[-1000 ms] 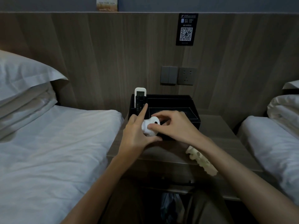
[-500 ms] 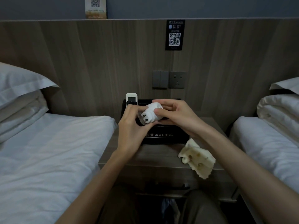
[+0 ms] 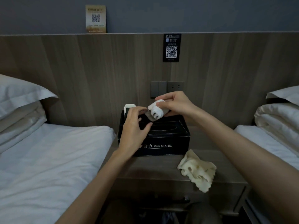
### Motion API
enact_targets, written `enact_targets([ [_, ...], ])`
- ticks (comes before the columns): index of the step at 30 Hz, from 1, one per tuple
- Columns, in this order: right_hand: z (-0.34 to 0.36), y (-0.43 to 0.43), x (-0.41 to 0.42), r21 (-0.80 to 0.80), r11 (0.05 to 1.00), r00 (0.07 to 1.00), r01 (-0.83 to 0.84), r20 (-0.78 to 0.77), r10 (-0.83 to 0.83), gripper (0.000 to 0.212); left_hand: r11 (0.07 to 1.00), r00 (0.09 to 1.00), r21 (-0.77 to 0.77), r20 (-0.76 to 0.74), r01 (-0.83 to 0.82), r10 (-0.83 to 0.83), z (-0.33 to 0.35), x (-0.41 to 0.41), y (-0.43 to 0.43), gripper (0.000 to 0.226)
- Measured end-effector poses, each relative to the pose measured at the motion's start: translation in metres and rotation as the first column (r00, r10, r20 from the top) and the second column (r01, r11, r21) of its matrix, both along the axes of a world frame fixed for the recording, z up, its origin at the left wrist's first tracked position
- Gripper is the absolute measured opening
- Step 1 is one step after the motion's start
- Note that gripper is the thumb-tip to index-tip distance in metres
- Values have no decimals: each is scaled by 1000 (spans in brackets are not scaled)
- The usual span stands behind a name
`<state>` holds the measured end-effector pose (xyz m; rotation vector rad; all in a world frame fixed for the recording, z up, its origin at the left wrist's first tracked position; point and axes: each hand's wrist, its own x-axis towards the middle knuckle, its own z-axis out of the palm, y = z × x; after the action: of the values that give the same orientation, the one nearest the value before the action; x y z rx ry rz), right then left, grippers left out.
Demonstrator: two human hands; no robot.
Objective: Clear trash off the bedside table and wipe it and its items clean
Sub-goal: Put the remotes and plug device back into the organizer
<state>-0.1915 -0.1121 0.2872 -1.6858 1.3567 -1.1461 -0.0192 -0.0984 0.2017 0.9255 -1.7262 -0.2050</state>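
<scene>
Presently the white plug (image 3: pixel 156 109) is held in the air above the black tissue box (image 3: pixel 163 143), which stands at the back of the bedside table (image 3: pixel 153 168). Its rounded body is gripped by the curled fingers of the right hand (image 3: pixel 176 104), and its pin end seems to be pinched between thumb and forefinger of the left hand (image 3: pixel 132 131). Something small and shiny is seen there, but what it is cannot be told. The plug is judged to be light and stiff, with a smooth plastic shell that may slip from dry fingers. It is best held across the thick body, so that the metal pins are left free for wiping. The pale cloth (image 3: pixel 196 172) lies crumpled near the table's front edge, not touched by either hand. A remote (image 3: pixel 129 107) stands upright in the box's left compartment.
</scene>
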Motion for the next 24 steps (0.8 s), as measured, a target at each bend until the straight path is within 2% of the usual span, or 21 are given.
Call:
enact_targets([
  [2,2,-19,-2,-45,998,997,34,-63,-36,16,998,996,21,71,-60,58,-8,10,-7,37],
  [5,9,-44,-5,-134,988,979,75,-180,-99,22,991,954,38,279,-125,110,-22,27,-14,30],
  [9,15,-70,2,-209,978,908,8,-409,-95,31,989,893,26,433,-147,122,-40,44,-19,34],
  [12,12,-87,13,-197,978,831,-67,-554,-55,31,991,883,5,455,-132,115,-45,49,-27,36],
  [17,8,-108,33,-137,978,724,-157,-689,20,34,991,864,-102,487,-89,128,-49,54,-39,24],
  [19,4,-115,40,-103,980,684,-169,-728,41,34,994,875,-80,473,-78,107,-50,56,-41,22],
  [24,-7,-132,51,-121,983,674,-140,-739,4,34,991,898,-121,429,-48,96,-59,57,-52,21],
])
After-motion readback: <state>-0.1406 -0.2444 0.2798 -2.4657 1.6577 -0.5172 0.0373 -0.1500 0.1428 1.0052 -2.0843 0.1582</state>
